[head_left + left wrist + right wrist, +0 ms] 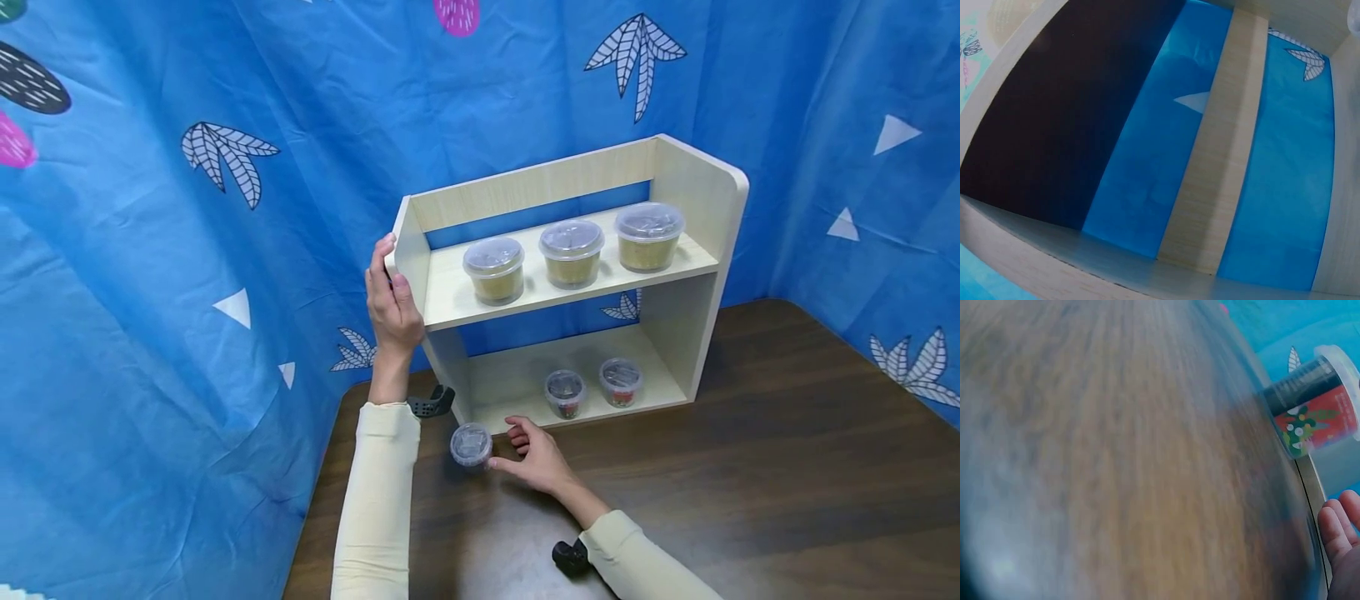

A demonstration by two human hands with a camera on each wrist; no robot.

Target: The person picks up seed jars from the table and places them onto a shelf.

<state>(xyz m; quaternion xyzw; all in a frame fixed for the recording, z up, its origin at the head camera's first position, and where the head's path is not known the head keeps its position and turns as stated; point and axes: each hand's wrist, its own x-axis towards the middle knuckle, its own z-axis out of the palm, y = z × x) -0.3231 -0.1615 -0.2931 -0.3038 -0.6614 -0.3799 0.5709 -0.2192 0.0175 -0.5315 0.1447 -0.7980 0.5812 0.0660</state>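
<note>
My left hand [393, 312] holds the left side panel of a pale wooden two-tier shelf [532, 179], fingers and thumb at its front edge. The left wrist view shows the shelf's boards [1216, 144] but not this hand. A small clear lidded cup [471, 446] is in front of the shelf's lower left corner. Its side carries a red, green and black label, seen on the cup [1313, 406] in the right wrist view. Just right of it, my right hand [542, 460] has its thumb reaching to the cup's edge and its loosely bent fingers [1333, 528] apart from it.
Three larger lidded tubs with yellowish contents, such as the middle tub [572, 254], stand on the upper tier. Two small cups, a left one [565, 393] and a right one [621, 383], stand on the lower tier. Blue patterned cloth [300, 83] hangs behind the dark wooden table [787, 467].
</note>
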